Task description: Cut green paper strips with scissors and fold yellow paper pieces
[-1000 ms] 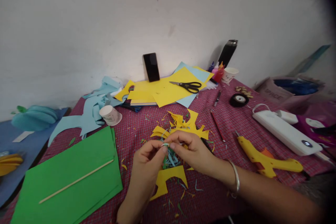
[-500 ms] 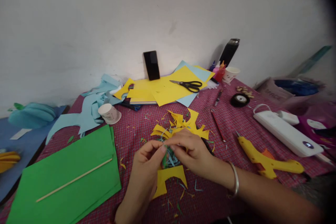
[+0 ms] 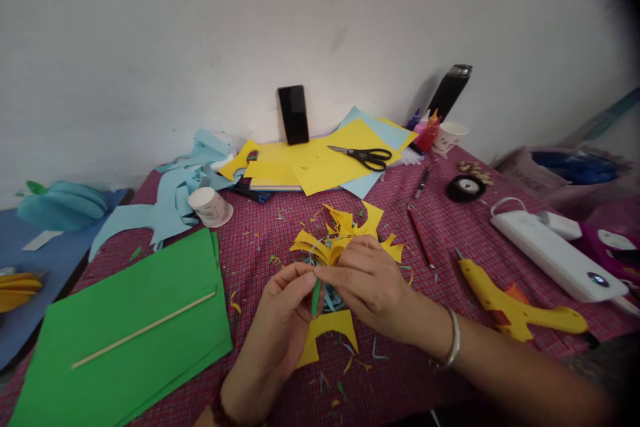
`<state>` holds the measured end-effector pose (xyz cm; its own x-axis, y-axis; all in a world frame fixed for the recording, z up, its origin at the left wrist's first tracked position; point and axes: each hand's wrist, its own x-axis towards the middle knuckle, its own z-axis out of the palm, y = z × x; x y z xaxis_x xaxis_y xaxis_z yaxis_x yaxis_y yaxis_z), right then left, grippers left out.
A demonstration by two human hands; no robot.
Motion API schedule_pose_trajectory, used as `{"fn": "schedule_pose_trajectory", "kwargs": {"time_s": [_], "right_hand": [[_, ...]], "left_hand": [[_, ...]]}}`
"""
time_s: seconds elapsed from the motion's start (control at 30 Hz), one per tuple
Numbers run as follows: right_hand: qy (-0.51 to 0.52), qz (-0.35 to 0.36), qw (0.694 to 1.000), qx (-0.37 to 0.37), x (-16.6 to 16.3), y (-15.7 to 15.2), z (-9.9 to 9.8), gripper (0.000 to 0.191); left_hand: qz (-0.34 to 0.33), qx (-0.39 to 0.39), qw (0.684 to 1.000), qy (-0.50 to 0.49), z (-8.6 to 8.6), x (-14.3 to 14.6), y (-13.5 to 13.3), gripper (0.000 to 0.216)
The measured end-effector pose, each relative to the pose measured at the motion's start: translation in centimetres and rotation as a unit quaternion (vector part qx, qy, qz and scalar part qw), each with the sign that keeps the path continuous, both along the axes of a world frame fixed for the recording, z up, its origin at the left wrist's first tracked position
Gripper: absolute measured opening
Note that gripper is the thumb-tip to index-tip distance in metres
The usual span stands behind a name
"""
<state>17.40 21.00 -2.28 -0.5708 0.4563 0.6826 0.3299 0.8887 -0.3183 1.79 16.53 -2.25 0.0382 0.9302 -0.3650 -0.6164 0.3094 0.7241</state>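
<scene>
My left hand point(image 3: 281, 323) is closed, thumb and fingers pinching a small strip of green paper point(image 3: 316, 297) that hangs down between my hands. The fingertips of my right hand point(image 3: 373, 283) meet the left thumb at the strip's upper end; its fingers are pressed together and its thumb is hidden. Beneath both hands lies a pile of pale blue paper strips point(image 3: 332, 298), partly covered. Yellow paper offcuts point(image 3: 367, 220) spread behind the right hand, and another cut yellow piece point(image 3: 330, 324) lies just in front of the pile.
Green sheets point(image 3: 135, 293) bearing a thin wooden stick point(image 3: 145, 329) lie at left, near a paper cup point(image 3: 210, 207). Black scissors point(image 3: 367, 157) rest on yellow sheets point(image 3: 320, 167) at the back. To the right are a red pencil point(image 3: 420, 237), yellow glue gun point(image 3: 515, 303) and white power strip point(image 3: 555, 253).
My right hand has turned so its index finger stretches across to the left thumb, its own thumb now hidden. More of the green strip shows below the left fingers. The camera view has shifted slightly.
</scene>
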Motion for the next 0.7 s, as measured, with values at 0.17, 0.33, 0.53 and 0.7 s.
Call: {"fn": "schedule_pose_trajectory", "kwargs": {"time_s": [0.17,0.33,0.53,0.7], "right_hand": [[0.095,0.021,0.989,-0.109,-0.4,-0.2,-0.6,0.02],[0.124,0.03,0.981,-0.146,-0.3,0.0,-0.7,0.022],[0.0,0.027,1.0,0.01,0.4,0.6,-0.3,0.022],[-0.051,0.029,0.997,0.051,0.7,0.6,-0.2,0.026]], "left_hand": [[0.002,0.027,0.998,0.053,0.1,0.0,-0.1,0.021],[-0.007,0.023,0.996,0.08,0.0,-0.1,0.0,0.019],[-0.053,-0.03,0.998,-0.007,-0.2,-0.4,0.2,0.016],[-0.059,-0.032,0.997,-0.024,-0.4,-0.7,0.3,0.014]]}}
